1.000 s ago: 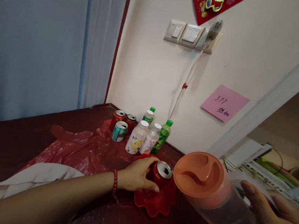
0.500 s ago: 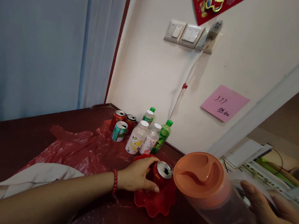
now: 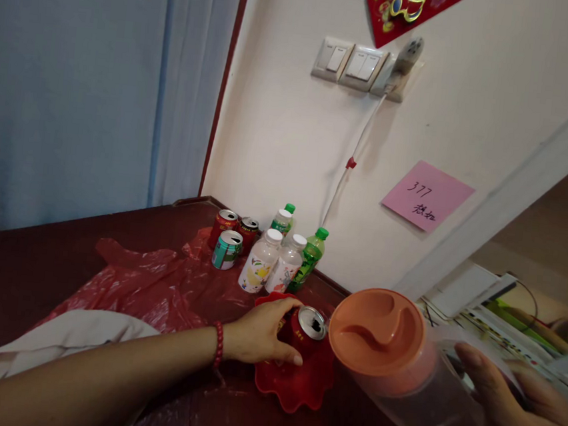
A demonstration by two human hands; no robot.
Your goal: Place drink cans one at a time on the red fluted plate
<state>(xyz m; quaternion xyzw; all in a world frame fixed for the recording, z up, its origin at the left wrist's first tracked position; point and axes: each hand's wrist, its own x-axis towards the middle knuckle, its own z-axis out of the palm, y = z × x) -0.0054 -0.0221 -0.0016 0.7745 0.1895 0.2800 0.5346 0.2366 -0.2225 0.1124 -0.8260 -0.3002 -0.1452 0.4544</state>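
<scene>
Because the opened red can [image 3: 299,338] stands upright in the scalloped red dish [image 3: 291,391], the left hand [image 3: 259,334] presumably steadies it: thumb in front, fingers behind, spread only to the can's girth. Dish may serve to catch drips. Right hand [image 3: 520,413], partly blurred, is closed on the clear pitcher [image 3: 421,404] (contents, if any, too dim to tell), which tilts with its orange lid [image 3: 370,328] near the can; contact unclear. Capped bottles [image 3: 260,267] and other cans [image 3: 227,251] stand farther back on the table [image 3: 50,244], perhaps parked out of the hands' way.
</scene>
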